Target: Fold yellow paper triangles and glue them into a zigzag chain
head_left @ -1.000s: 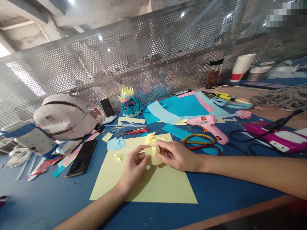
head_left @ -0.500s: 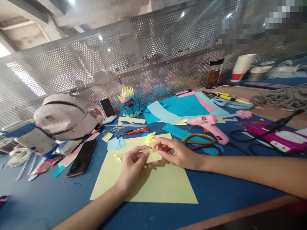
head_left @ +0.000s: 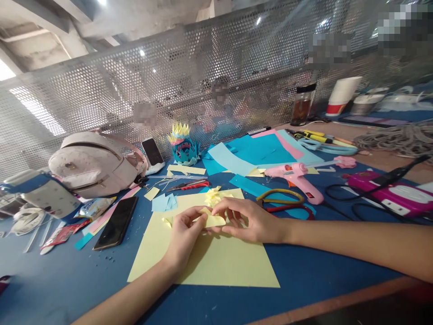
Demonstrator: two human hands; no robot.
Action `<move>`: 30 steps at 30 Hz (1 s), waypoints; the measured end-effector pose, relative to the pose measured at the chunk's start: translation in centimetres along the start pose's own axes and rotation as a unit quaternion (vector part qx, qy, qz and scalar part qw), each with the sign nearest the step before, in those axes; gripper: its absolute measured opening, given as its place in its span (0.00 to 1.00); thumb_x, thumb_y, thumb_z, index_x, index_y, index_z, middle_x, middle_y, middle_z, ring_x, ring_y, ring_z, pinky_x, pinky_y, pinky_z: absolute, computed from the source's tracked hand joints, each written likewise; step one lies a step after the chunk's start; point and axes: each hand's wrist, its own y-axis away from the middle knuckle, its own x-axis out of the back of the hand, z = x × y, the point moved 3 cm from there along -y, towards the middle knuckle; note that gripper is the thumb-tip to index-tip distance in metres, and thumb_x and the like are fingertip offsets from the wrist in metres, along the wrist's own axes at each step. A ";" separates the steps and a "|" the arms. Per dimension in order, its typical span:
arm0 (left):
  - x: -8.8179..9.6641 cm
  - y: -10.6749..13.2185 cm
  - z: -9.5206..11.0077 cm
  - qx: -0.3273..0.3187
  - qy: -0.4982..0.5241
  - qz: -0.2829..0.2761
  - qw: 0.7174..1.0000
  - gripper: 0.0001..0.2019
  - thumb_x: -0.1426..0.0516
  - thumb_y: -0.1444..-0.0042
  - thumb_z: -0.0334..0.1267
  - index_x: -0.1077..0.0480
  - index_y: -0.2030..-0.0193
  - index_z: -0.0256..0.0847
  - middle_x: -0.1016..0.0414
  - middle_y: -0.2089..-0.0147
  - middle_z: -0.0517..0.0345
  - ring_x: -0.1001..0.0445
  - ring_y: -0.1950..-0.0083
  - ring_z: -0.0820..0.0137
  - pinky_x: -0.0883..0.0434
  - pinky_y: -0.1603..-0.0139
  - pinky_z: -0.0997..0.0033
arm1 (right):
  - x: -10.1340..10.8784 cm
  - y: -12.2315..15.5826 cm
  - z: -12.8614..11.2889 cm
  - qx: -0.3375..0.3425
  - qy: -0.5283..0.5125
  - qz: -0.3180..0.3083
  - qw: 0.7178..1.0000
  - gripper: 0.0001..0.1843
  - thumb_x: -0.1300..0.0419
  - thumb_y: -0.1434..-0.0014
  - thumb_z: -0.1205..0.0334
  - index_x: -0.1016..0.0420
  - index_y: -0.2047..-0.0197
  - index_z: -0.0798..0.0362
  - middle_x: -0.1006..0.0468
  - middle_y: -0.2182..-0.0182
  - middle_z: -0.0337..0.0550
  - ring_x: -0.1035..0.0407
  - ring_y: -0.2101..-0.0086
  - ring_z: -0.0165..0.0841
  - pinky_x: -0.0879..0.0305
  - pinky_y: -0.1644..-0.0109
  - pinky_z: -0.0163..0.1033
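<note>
My left hand point(head_left: 184, 234) is closed, pinching the left end of a small piece of pale yellow paper point(head_left: 215, 220) between thumb and fingers. My right hand point(head_left: 253, 220) curls around the paper's other end, index finger at its upper edge and thumb below. The piece looks bent over and is held just above a large yellow sheet point(head_left: 230, 266) on the table. Behind my fingers lies a cluster of folded yellow paper pieces point(head_left: 213, 197). One more folded piece point(head_left: 167, 221) sits by my left hand. Light blue paper pieces point(head_left: 164, 202) lie at the sheet's upper left corner.
Scissors point(head_left: 280, 197) and a pink glue gun point(head_left: 297, 178) lie to the right, near a magenta power strip point(head_left: 389, 192). Red-handled pliers point(head_left: 192, 185) and a blue-and-yellow paper model point(head_left: 184, 146) are behind. A phone point(head_left: 117, 223) and backpack point(head_left: 91, 164) stand left.
The small yellow paper has gone from facing up flat to bent and lower in profile. My right thumb has moved down, away from its face, and the right fingers have shifted slightly left.
</note>
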 end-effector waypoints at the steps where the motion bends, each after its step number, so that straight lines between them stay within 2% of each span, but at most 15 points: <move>1: -0.1 0.0 0.0 0.002 -0.002 -0.011 1.000 0.16 0.33 0.45 0.47 0.23 0.59 0.35 0.18 0.58 0.49 0.18 0.67 0.65 0.23 0.64 0.69 | 0.1 0.0 0.0 0.006 0.001 0.000 1.000 0.14 0.36 0.37 0.61 0.28 0.48 0.50 0.25 0.62 0.39 0.35 0.71 0.25 0.36 0.70 0.29; 4: -0.6 0.1 0.2 0.005 -0.010 -0.047 0.999 0.18 0.34 0.43 0.49 0.23 0.57 0.34 0.18 0.56 0.47 0.17 0.68 0.64 0.23 0.64 0.67 | 0.2 0.1 0.1 0.023 0.009 -0.003 1.000 0.14 0.37 0.36 0.62 0.27 0.47 0.49 0.26 0.59 0.40 0.36 0.69 0.25 0.37 0.68 0.30; 7: -0.8 0.1 0.2 0.011 -0.016 -0.058 0.998 0.19 0.35 0.43 0.50 0.23 0.56 0.34 0.18 0.58 0.48 0.17 0.68 0.63 0.23 0.64 0.67 | 0.3 0.1 0.2 0.011 0.009 0.003 1.000 0.14 0.36 0.38 0.62 0.28 0.49 0.51 0.26 0.60 0.40 0.37 0.70 0.25 0.38 0.68 0.30; 12: -0.9 0.1 0.0 0.012 -0.040 -0.067 0.997 0.22 0.35 0.44 0.54 0.23 0.56 0.35 0.19 0.62 0.51 0.17 0.68 0.63 0.25 0.64 0.69 | 0.2 0.0 0.3 -0.045 -0.002 0.019 0.999 0.12 0.39 0.36 0.60 0.32 0.50 0.52 0.28 0.67 0.36 0.38 0.73 0.24 0.40 0.70 0.30; 16: -0.9 0.1 -0.3 0.019 -0.073 -0.069 0.995 0.24 0.36 0.44 0.55 0.26 0.53 0.35 0.22 0.67 0.55 0.16 0.68 0.61 0.27 0.66 0.70 | 0.3 -0.1 0.4 -0.060 0.030 0.030 0.997 0.11 0.43 0.35 0.63 0.32 0.49 0.52 0.33 0.73 0.33 0.38 0.75 0.25 0.42 0.71 0.30; 18: -1.0 0.2 -0.3 0.022 -0.075 -0.059 0.995 0.25 0.34 0.45 0.51 0.28 0.47 0.36 0.22 0.66 0.56 0.16 0.68 0.62 0.27 0.65 0.71 | 0.3 -0.2 0.6 -0.066 0.042 0.034 0.996 0.11 0.43 0.35 0.63 0.31 0.49 0.52 0.34 0.74 0.32 0.38 0.75 0.26 0.43 0.71 0.30; 23: -1.7 0.6 -0.2 0.009 -0.050 -0.087 0.995 0.38 0.29 0.53 0.36 0.36 0.36 0.44 0.20 0.53 0.50 0.19 0.57 0.62 0.24 0.61 0.69 | 0.4 -0.2 0.7 -0.071 0.034 0.043 0.996 0.10 0.44 0.34 0.63 0.33 0.50 0.52 0.33 0.73 0.33 0.38 0.74 0.27 0.42 0.70 0.31; 30: -1.2 0.2 -0.1 0.003 -0.076 -0.071 0.995 0.25 0.31 0.50 0.38 0.29 0.46 0.39 0.21 0.61 0.54 0.22 0.59 0.65 0.27 0.61 0.70 | 0.4 -0.2 0.3 -0.065 0.015 0.013 0.998 0.07 0.44 0.35 0.63 0.33 0.54 0.52 0.35 0.73 0.32 0.39 0.74 0.26 0.42 0.70 0.31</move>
